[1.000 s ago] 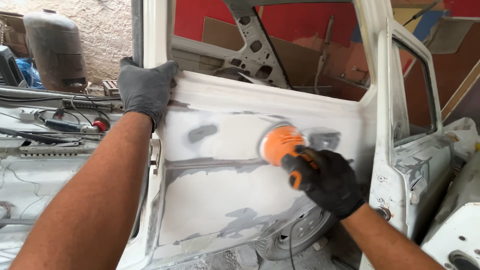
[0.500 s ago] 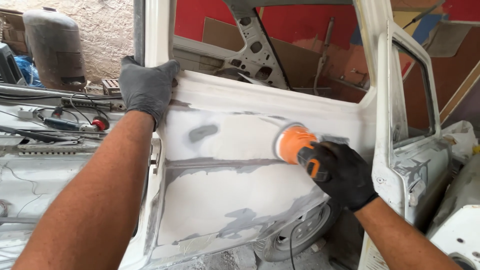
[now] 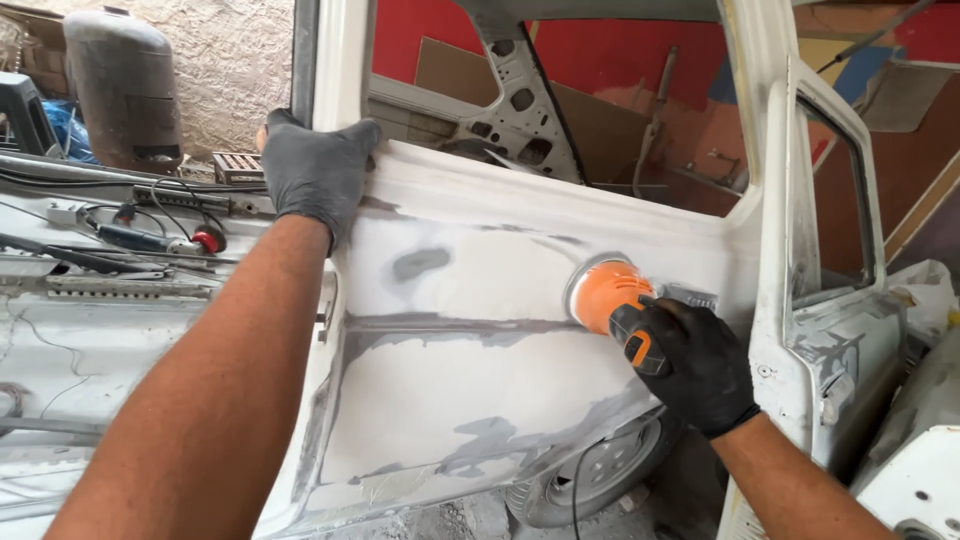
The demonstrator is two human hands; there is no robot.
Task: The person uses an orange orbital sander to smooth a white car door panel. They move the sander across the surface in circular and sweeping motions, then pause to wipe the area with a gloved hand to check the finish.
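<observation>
**Sander pressed flat on a white car body panel**

The white body panel (image 3: 470,400), patched with grey filler, stands upright. Below its lower right edge sits a wheel (image 3: 600,475). The gloved left hand (image 3: 315,170) clamps over the panel's top left edge. The gloved right hand (image 3: 695,365) grips an orange sander (image 3: 603,293), whose round pad lies against the panel's upper right area.
</observation>
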